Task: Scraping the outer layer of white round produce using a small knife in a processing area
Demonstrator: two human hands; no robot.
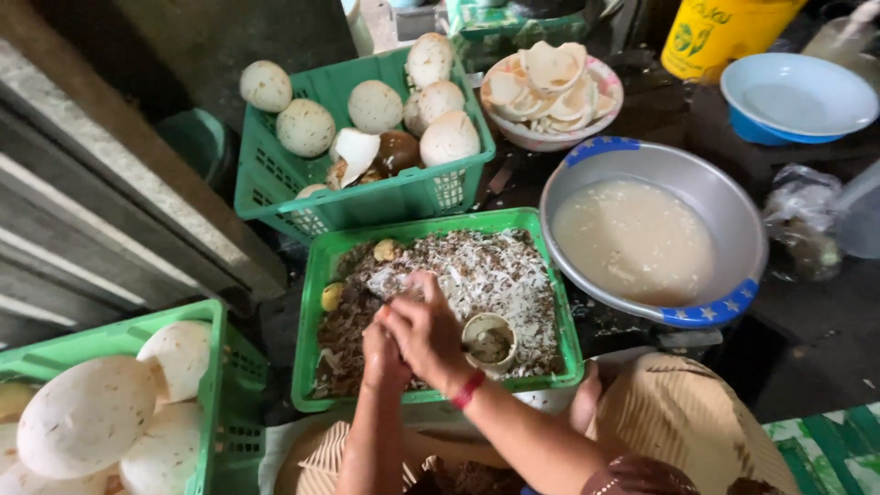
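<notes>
Both hands work together over the green tray of peelings.

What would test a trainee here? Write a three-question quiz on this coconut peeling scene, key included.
1. True or false: the round metal basin with the blue-patched rim holds a cloudy whitish liquid.
2. What fills the shallow green plastic tray under the left hand and right hand?
A. water
B. brown and white shavings
C. whole coconuts
3. Name what lies in the pale round bowl behind the basin.

Key:
1. True
2. B
3. Curved white coconut pieces
</notes>
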